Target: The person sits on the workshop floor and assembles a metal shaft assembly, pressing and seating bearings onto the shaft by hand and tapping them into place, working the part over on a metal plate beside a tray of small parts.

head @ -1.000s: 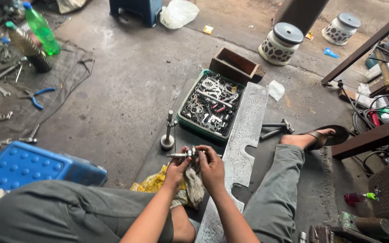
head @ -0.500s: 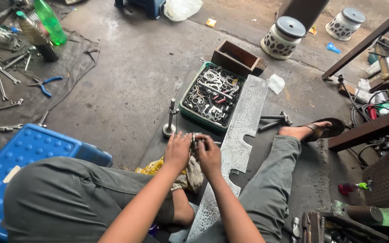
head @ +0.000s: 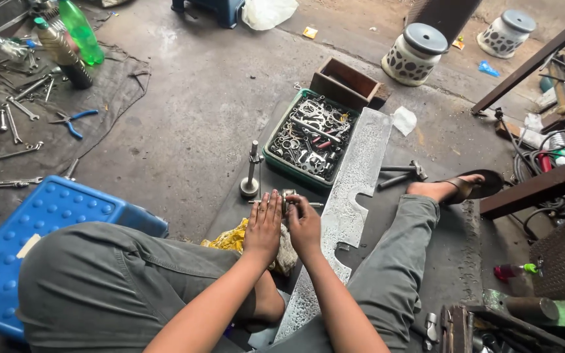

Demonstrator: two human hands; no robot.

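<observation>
I sit on the concrete floor with both arms stretched forward. My left hand (head: pixel 264 225) and my right hand (head: pixel 305 225) are pressed together around a small metal part with a thin rod (head: pixel 287 200) that sticks out on both sides. Just beyond the hands an engine valve (head: pixel 251 171) stands upright on its head. A green tray (head: pixel 275 161) full of spanners and metal parts lies beyond that. A long patterned metal plate (head: pixel 351 196) lies to the right of my hands. A yellow rag (head: pixel 231 239) lies under my left wrist.
A blue plastic stool (head: pixel 47 216) stands at my left knee. Spanners and blue-handled pliers (head: pixel 73 121) lie on a dark mat at the left, by a green bottle (head: pixel 81 31). A hammer (head: pixel 401 172) lies by my sandalled foot (head: pixel 456 187). A wooden box (head: pixel 344 84) and two spotted stools (head: pixel 416 53) stand beyond.
The view has tilted and shifted to the right. My left hand has flattened against the part, fingers straight, while both hands stay on it at the same spot.
</observation>
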